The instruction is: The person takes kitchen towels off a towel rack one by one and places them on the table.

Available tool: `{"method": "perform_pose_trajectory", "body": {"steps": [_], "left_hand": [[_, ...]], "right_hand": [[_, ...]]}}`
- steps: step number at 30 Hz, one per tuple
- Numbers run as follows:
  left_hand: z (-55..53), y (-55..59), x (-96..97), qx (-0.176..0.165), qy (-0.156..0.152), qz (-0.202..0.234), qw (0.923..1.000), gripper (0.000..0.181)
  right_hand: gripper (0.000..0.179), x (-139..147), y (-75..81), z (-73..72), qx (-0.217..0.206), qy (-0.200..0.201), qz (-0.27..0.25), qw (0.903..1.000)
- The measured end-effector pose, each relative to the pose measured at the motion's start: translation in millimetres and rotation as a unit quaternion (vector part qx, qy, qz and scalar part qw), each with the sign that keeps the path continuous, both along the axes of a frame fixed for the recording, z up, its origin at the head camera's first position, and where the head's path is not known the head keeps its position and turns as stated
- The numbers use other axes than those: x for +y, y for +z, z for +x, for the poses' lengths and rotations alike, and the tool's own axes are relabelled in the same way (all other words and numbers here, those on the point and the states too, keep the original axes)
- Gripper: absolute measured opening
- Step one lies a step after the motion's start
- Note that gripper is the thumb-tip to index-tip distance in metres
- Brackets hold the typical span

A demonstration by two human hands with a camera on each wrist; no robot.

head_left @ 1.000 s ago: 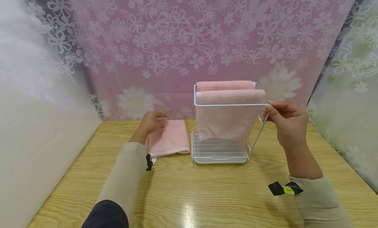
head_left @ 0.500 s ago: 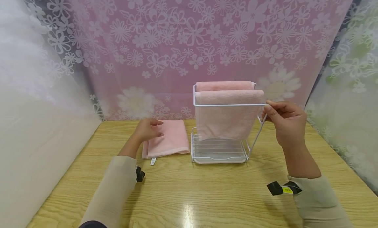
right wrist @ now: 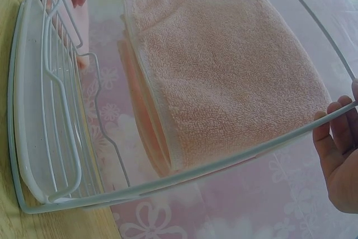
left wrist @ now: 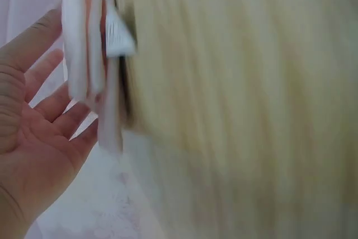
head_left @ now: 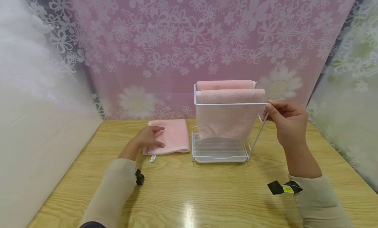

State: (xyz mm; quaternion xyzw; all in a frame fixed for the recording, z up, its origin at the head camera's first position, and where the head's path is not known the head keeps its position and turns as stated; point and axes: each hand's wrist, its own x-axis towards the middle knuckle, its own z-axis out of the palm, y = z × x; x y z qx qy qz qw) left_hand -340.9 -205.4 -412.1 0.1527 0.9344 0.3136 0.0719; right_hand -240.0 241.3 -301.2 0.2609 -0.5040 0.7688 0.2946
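My left hand (head_left: 145,137) lies over the left part of a folded pink towel (head_left: 174,134) on the table. Its fingers are loosely spread, and in the left wrist view they reach past the towel's layered edge (left wrist: 78,37), where a white tag (left wrist: 118,37) hangs out; contact is hard to tell. With thumb and fingers, my right hand (head_left: 290,124) grips the upper right corner of a white wire rack (head_left: 231,104). Over the rack's upper bars hang two more pink towels, the front one (head_left: 227,119) overlapping the rear one (head_left: 225,85).
Below the hanging towels, the rack has a wire shelf above a white tray (head_left: 220,160). Wood-grain table (head_left: 183,188) surrounds it. A flowered pink curtain (head_left: 165,57) stands close behind, with pale sheets at left (head_left: 44,123) and right (head_left: 354,100).
My left hand has drawn back to the left across the folded towel and come lower, uncovering its tag. My right hand keeps its grip on the rack, which stays in place.
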Motion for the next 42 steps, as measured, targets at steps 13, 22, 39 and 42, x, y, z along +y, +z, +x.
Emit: {"method": "perform_pose_trajectory", "body": {"steps": [13, 22, 39, 42], "left_hand": [[-8.3, -5.1, 14.5, -0.014, 0.026, 0.026, 0.9992, 0.082], [6.4, 13.2, 10.6, 0.022, 0.047, 0.148, 0.9877, 0.072], [38.2, 72.2, 34.2, 0.068, -0.014, 0.253, 0.965, 0.06], [44.3, 83.8, 38.3, 0.068, -0.012, 0.26, 0.9632, 0.059]], "right_hand": [[0.019, 0, 0.6, 0.6, -0.003, 0.001, 0.0, 1.0], [0.019, -1, 0.0, 0.3, -0.01, -0.013, 0.001, 0.9999], [0.015, 2, -2.9, 0.0, 0.001, 0.002, 0.004, 1.0], [0.015, 2, -2.6, -0.5, 0.001, -0.002, 0.002, 1.0]]}}
